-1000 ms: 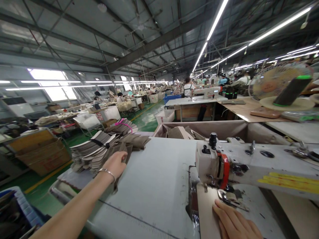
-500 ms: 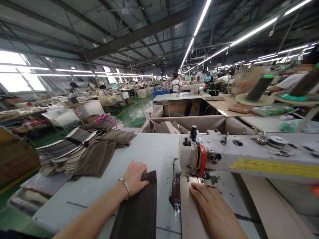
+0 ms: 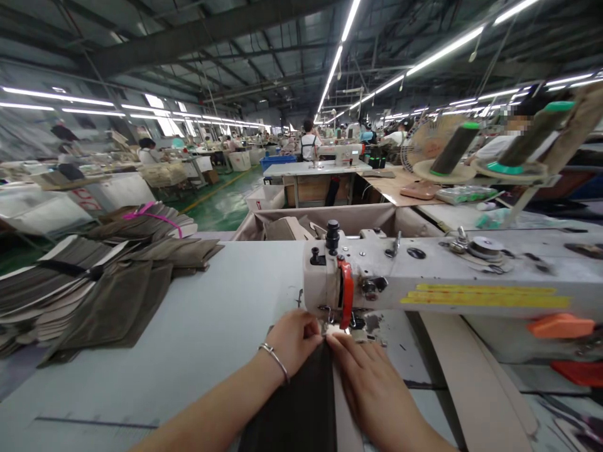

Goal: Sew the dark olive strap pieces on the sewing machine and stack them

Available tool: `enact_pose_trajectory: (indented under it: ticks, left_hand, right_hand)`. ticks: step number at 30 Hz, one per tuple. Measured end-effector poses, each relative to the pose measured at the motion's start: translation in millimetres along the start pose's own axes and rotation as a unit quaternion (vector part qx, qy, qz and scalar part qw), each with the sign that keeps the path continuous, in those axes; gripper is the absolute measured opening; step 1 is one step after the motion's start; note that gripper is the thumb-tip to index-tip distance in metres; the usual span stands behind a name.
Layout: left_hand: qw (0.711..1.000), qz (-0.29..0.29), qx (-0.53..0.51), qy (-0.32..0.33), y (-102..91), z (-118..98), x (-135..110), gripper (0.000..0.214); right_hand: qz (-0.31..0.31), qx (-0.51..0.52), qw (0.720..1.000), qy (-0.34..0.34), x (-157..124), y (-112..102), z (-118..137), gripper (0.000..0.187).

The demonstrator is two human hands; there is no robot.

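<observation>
1. Head view, hands: your left hand (image 3: 294, 339) has its fingers curled shut on the top edge of the dark piece (image 3: 301, 408); your right hand (image 3: 372, 383) lies flat, fingers straight and spread, pressing at the piece's right edge and gripping nothing; both sets of fingertips meet just before the foot (image 3: 332, 320).
2. Head view, piece: it lies on the surface (image 3: 211, 326) in front of you, its lead edge up against the machine (image 3: 424, 276); half a second ago it lay left of the machine, and a second ago your left hand was out at the stack (image 3: 108, 282); so one piece has come from stack to foot.
3. Head view, surroundings: the stack sits well apart at the left; a tan strip (image 3: 466, 376) runs right of your right hand; thread cones (image 3: 450, 147) stand behind.
</observation>
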State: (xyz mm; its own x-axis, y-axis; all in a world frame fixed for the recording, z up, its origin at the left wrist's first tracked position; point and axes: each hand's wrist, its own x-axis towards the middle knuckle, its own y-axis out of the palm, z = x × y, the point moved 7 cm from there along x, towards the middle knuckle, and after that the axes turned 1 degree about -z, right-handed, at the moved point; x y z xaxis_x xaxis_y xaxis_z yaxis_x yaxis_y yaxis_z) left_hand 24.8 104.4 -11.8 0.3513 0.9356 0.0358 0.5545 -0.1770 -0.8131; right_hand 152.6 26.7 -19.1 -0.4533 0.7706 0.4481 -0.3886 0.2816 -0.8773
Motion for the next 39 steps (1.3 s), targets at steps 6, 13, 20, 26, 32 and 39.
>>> enact_pose_trajectory:
  ticks: [6, 13, 20, 26, 32, 39]
  left_hand:
    - [1.000, -0.004, 0.008, -0.007, -2.9, -6.6, 5.0, 0.009]
    - [1.000, -0.014, -0.024, -0.003, -1.9, -6.2, 8.5, 0.010]
    - [0.999, -0.032, 0.003, -0.011, -3.8, -6.5, 10.1, 0.011]
    - [0.997, -0.060, 0.032, 0.033, -6.9, -10.0, 0.5, 0.014]
    - [0.966, 0.023, 0.167, 0.196, 1.6, -36.7, -37.0, 0.022]
    - [0.959, 0.014, 0.209, 0.192, 4.6, -35.2, -38.2, 0.029]
  right_hand:
    - [-0.004, 0.018, 1.000, 0.011, 1.3, -0.7, -1.4, 0.059]
    - [0.031, 0.021, 0.999, 0.016, -0.1, 6.5, -3.0, 0.058]
    - [0.039, 0.014, 0.999, 0.020, -0.1, 7.9, -2.9, 0.056]
    - [0.026, 0.036, 0.999, 0.024, -3.0, 5.7, -4.4, 0.049]
    - [0.009, 0.004, 1.000, 0.013, -3.9, 3.6, -4.1, 0.052]
    - [-0.023, 0.004, 1.000, 0.016, -0.8, -2.1, -3.0, 0.052]
